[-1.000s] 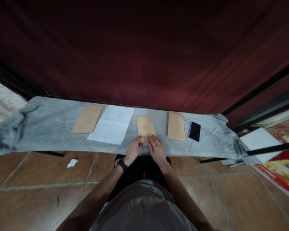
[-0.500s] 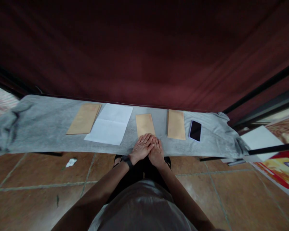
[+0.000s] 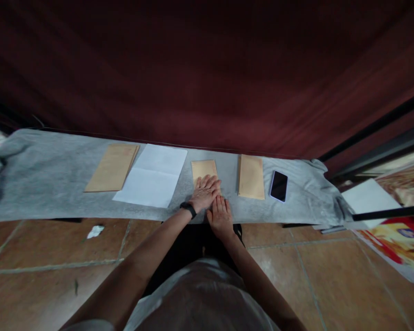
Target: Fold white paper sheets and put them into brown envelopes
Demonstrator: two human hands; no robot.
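A small brown envelope (image 3: pixel 203 168) lies on the grey cloth, its near part covered by my hands. My left hand (image 3: pixel 204 193), with a dark band on its wrist, rests flat across the envelope with the fingers apart. Just below and to its right, my right hand (image 3: pixel 221 217) lies flat, fingertips at the envelope's near edge. Left of them is a creased white sheet of paper (image 3: pixel 153 177), with a stack of larger brown envelopes (image 3: pixel 112 169) beyond it. Another brown envelope stack (image 3: pixel 251 177) lies to the right.
A phone (image 3: pixel 279 186) lies at the right on the narrow cloth-covered table (image 3: pixel 48 179). A dark red curtain (image 3: pixel 207 92) hangs behind it. Black metal bars (image 3: pixel 386 214) and a white board (image 3: pixel 369 197) are at the right. A white scrap (image 3: pixel 95 231) lies on the tiled floor.
My left hand has slid forward, farther over the small envelope, its fingers spreading. The right hand has stayed near the envelope's near edge. The view has shifted slightly.
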